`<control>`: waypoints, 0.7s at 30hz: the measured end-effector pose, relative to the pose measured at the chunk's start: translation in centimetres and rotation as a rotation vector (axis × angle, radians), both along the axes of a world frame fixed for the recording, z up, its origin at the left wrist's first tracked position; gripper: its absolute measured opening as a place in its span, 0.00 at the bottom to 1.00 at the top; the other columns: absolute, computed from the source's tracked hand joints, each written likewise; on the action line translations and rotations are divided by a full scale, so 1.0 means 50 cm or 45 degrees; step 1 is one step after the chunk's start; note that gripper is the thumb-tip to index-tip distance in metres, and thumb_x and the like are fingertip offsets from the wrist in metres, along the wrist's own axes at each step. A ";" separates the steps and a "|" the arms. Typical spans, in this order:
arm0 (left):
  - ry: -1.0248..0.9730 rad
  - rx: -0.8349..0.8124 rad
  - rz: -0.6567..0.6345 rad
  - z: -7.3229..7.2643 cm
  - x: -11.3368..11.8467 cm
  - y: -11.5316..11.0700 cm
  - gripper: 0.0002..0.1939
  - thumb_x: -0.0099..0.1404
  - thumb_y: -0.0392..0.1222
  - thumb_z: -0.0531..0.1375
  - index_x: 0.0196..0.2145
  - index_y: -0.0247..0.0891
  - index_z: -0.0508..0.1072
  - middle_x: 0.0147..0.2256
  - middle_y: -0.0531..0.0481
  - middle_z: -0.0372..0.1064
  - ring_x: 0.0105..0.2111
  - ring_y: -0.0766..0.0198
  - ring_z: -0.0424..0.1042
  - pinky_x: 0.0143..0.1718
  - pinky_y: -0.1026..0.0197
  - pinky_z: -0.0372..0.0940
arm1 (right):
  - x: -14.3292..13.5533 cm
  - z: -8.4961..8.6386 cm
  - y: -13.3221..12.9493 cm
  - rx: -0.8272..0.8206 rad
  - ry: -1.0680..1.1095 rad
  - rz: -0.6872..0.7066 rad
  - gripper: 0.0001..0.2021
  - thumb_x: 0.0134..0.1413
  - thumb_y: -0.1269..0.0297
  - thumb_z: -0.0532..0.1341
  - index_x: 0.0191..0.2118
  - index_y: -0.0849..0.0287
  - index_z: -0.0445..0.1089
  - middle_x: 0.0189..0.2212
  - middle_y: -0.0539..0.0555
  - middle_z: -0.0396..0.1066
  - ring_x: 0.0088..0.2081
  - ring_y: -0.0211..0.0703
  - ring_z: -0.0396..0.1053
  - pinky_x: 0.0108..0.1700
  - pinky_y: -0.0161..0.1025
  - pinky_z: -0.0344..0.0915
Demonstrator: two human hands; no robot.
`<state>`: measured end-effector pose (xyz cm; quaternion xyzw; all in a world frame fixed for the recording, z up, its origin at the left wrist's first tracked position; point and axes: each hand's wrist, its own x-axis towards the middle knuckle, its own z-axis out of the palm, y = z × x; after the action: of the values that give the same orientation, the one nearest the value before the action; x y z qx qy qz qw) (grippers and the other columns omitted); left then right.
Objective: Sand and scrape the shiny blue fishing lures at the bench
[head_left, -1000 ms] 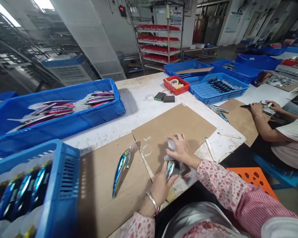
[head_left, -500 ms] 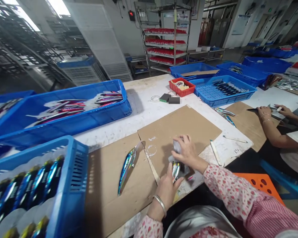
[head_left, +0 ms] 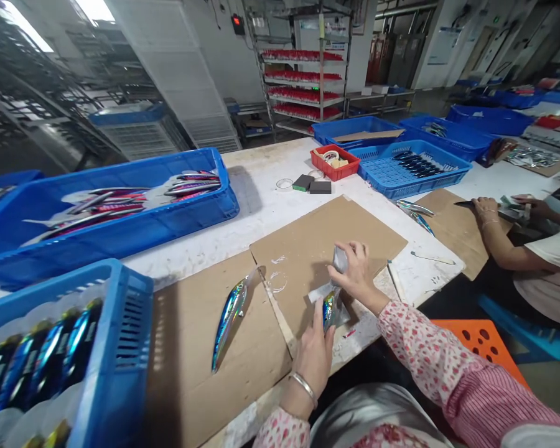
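My left hand is closed around a shiny blue and gold fishing lure, held near the table's front edge with its clear tail end pointing away from me. Between the fingers of my right hand is a small grey pad, whose exact kind I cannot make out; it sits just above the lure's far end. Under the held lure lies a pale, crumpled sheet. Another blue lure rests on the cardboard left of my hands.
Blue crates of lures stand at the left. Two sanding blocks and a red basket lie farther back, beside a blue tray. At right, a co-worker's hands work over cardboard. A white-handled tool lies nearby.
My right hand has lifted the grey pad away from the lure's body, uncovering more of the lure and the pale sheet. My left hand keeps its hold. The view has shifted slightly.
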<state>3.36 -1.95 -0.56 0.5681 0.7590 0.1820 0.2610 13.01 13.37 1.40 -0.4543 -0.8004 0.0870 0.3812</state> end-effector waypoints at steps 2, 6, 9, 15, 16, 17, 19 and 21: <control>0.002 -0.001 -0.024 -0.010 0.000 -0.001 0.31 0.71 0.43 0.45 0.67 0.35 0.42 0.42 0.38 0.75 0.40 0.53 0.76 0.39 0.56 0.68 | 0.004 -0.011 -0.020 -0.063 0.020 -0.008 0.24 0.45 0.60 0.65 0.51 0.58 0.68 0.45 0.58 0.62 0.48 0.54 0.59 0.52 0.50 0.61; -0.042 0.083 -0.027 -0.018 -0.002 -0.004 0.30 0.71 0.43 0.44 0.67 0.34 0.42 0.43 0.38 0.75 0.42 0.54 0.75 0.40 0.56 0.68 | 0.015 -0.015 -0.016 -0.128 0.018 0.019 0.24 0.45 0.61 0.65 0.51 0.57 0.68 0.45 0.58 0.62 0.48 0.53 0.59 0.52 0.48 0.62; -0.052 0.075 -0.016 -0.012 -0.002 -0.004 0.31 0.71 0.44 0.44 0.67 0.35 0.41 0.42 0.39 0.75 0.43 0.54 0.75 0.42 0.55 0.68 | 0.021 -0.011 -0.004 -0.105 -0.007 -0.083 0.24 0.45 0.61 0.64 0.51 0.59 0.69 0.44 0.59 0.62 0.47 0.54 0.59 0.52 0.50 0.61; -0.002 0.068 -0.038 -0.006 0.001 -0.002 0.31 0.71 0.44 0.45 0.67 0.36 0.42 0.40 0.41 0.76 0.40 0.54 0.76 0.40 0.57 0.68 | 0.037 -0.014 -0.006 -0.116 -0.068 -0.007 0.23 0.46 0.60 0.64 0.51 0.57 0.69 0.45 0.58 0.62 0.48 0.54 0.59 0.52 0.49 0.61; 0.018 0.090 -0.035 -0.006 0.001 -0.004 0.31 0.71 0.44 0.45 0.67 0.36 0.43 0.40 0.41 0.76 0.39 0.55 0.76 0.39 0.57 0.68 | 0.043 -0.011 0.006 -0.114 -0.086 -0.044 0.23 0.46 0.60 0.63 0.51 0.57 0.69 0.45 0.59 0.62 0.48 0.55 0.59 0.52 0.50 0.61; 0.046 0.118 -0.031 -0.005 0.001 -0.006 0.30 0.71 0.44 0.46 0.67 0.37 0.43 0.40 0.41 0.76 0.39 0.55 0.76 0.38 0.58 0.68 | 0.049 -0.006 0.021 -0.112 -0.097 -0.094 0.23 0.46 0.60 0.63 0.51 0.58 0.70 0.45 0.59 0.62 0.48 0.55 0.59 0.52 0.50 0.61; 0.135 0.175 -0.019 -0.002 0.001 -0.012 0.29 0.71 0.45 0.46 0.67 0.39 0.46 0.41 0.41 0.75 0.37 0.56 0.76 0.35 0.59 0.68 | 0.058 0.004 0.052 -0.123 -0.084 -0.167 0.24 0.45 0.60 0.64 0.51 0.58 0.70 0.44 0.59 0.63 0.47 0.56 0.59 0.51 0.51 0.61; 0.259 0.206 0.004 0.005 0.000 -0.018 0.28 0.71 0.45 0.46 0.67 0.41 0.48 0.41 0.42 0.74 0.34 0.57 0.76 0.32 0.60 0.68 | 0.058 0.010 0.071 -0.153 -0.039 -0.140 0.25 0.43 0.60 0.65 0.51 0.58 0.70 0.44 0.58 0.63 0.47 0.54 0.60 0.51 0.49 0.61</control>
<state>3.36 -2.84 -0.33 0.6016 0.7652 0.1845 0.1359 15.93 16.90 1.89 -0.5208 -0.7734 0.1069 0.3453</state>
